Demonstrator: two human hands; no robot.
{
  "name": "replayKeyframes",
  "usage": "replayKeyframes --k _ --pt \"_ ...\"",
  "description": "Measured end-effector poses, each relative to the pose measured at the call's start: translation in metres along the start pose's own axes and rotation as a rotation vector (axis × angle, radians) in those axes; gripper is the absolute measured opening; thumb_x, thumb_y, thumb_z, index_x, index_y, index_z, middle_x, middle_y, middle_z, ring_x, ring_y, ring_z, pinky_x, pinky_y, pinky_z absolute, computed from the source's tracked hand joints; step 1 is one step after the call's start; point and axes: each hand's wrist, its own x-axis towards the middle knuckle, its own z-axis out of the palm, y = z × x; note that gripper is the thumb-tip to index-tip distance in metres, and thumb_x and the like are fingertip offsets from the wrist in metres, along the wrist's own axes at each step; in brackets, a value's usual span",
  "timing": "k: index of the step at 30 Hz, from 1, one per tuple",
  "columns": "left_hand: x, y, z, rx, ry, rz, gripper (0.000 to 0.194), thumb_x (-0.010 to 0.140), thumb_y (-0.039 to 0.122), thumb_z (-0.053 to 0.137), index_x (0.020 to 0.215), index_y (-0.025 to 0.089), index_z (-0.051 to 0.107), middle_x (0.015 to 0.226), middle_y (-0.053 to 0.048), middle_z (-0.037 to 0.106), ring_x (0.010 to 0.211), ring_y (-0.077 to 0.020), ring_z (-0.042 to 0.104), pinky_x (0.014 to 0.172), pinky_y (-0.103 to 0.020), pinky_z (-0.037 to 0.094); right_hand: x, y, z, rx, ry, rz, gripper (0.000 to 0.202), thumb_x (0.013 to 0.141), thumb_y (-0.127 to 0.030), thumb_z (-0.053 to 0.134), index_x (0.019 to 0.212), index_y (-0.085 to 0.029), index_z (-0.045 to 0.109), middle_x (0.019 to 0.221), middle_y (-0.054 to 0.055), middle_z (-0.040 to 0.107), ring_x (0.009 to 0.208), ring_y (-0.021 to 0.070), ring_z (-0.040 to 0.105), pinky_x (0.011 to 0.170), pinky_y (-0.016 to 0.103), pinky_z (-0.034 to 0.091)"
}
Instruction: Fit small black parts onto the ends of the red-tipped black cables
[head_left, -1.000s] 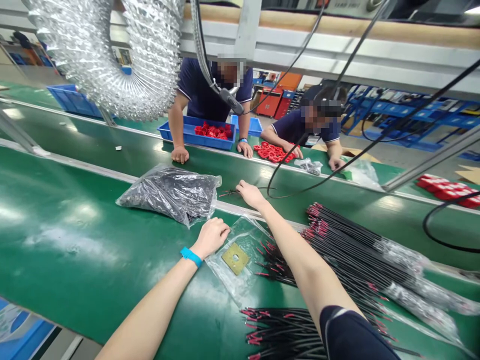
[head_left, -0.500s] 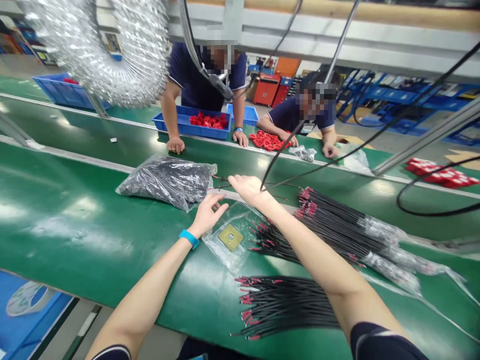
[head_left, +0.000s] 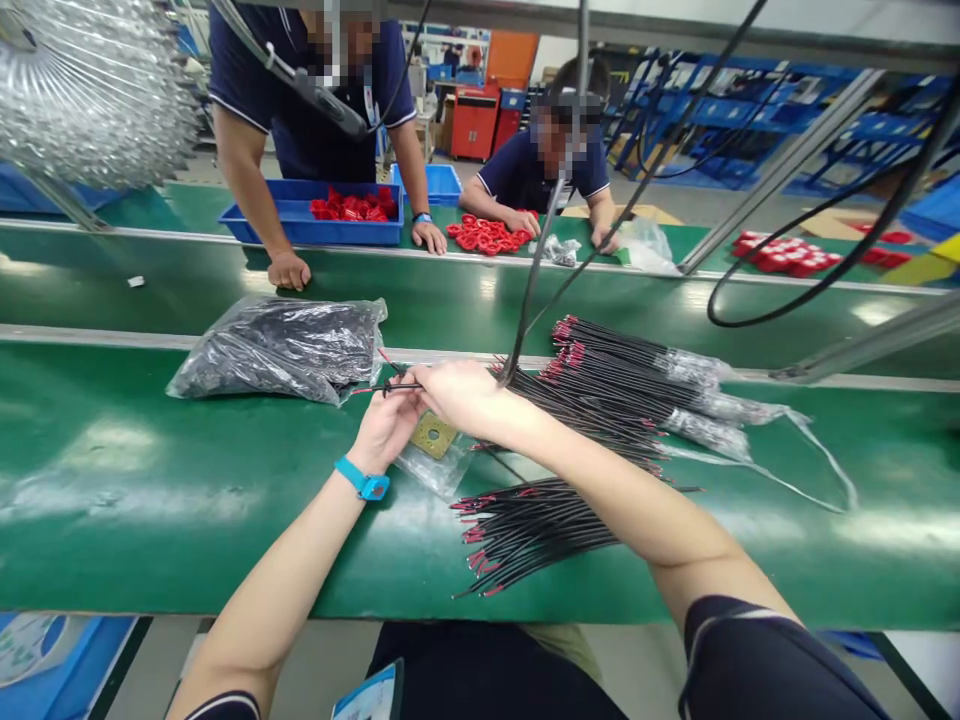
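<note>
Black cables (head_left: 409, 386) with red wire ends are pinched in my right hand (head_left: 463, 400), their tips pointing left. My left hand (head_left: 384, 430), wearing a blue wristband, meets it and closes its fingers on the same cables near the red ends. A small dark piece sits round the cables at the left fingertips; its kind is too small to tell. Under the hands lies a clear plastic bag (head_left: 442, 475) with a yellowish square plate (head_left: 433, 436) that has a central hole. Beyond my left hand rests a clear bag of black parts (head_left: 281, 348).
Loose black cables (head_left: 540, 525) lie near the front edge of the green bench (head_left: 187, 530). Bundled cables (head_left: 622, 390), partly wrapped in plastic, lie to the right. Black cords (head_left: 529, 270) hang in front. Across the bench, two people stand by a blue bin (head_left: 300, 225) and red parts (head_left: 491, 235).
My left hand has gone from open fingers to gripping the cables beside my right hand. Both hands have come together, and the head view has shifted.
</note>
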Motion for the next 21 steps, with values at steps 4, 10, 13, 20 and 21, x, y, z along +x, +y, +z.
replayKeyframes --k 4,10,13,20,21 --pt "0.002 -0.003 -0.002 -0.099 0.077 -0.068 0.018 0.079 0.029 0.076 0.089 0.017 0.069 0.082 -0.001 0.066 0.066 -0.006 0.055 0.06 -0.019 0.044 -0.028 0.012 0.008 0.166 0.091 0.087 0.033 0.1 -0.042 0.043 0.111 -0.014 0.058 0.104 0.014 0.066 0.09 0.0223 0.064 0.075 0.03 0.045" --pt "-0.003 0.001 0.008 -0.143 0.015 -0.118 0.033 0.075 0.034 0.081 0.098 0.012 0.071 0.077 -0.001 0.062 0.058 -0.0033 0.047 0.055 -0.018 0.038 -0.036 0.027 0.036 0.6 0.19 0.111 0.038 0.103 -0.037 0.03 0.083 -0.018 0.056 0.075 0.001 0.06 0.068 0.0129 0.054 0.068 0.024 0.039" --pt "-0.003 0.0 0.009 -0.11 -0.018 -0.081 0.03 0.075 0.034 0.081 0.093 0.012 0.071 0.08 -0.001 0.062 0.059 -0.0032 0.046 0.056 -0.018 0.038 -0.027 0.026 0.052 0.733 0.153 0.099 0.044 0.102 -0.043 0.03 0.075 -0.017 0.054 0.068 -0.001 0.057 0.064 0.0116 0.051 0.067 0.024 0.037" --pt "0.0 -0.004 0.002 -0.005 -0.053 -0.03 0.031 0.079 0.039 0.078 0.087 0.01 0.071 0.066 0.001 0.051 0.06 -0.0055 0.044 0.06 -0.02 0.037 -0.006 0.022 0.074 0.805 0.224 0.147 0.053 0.101 -0.054 0.028 0.075 -0.017 0.055 0.074 0.002 0.06 0.069 0.0129 0.053 0.068 0.024 0.038" --pt "0.001 -0.004 0.002 -0.006 -0.055 -0.03 0.031 0.079 0.039 0.078 0.088 0.01 0.071 0.066 0.002 0.05 0.06 -0.0055 0.043 0.06 -0.02 0.036 -0.005 0.021 0.075 0.8 0.217 0.15 0.054 0.101 -0.054 0.027 0.077 -0.017 0.057 0.077 0.002 0.063 0.071 0.0135 0.055 0.07 0.024 0.038"
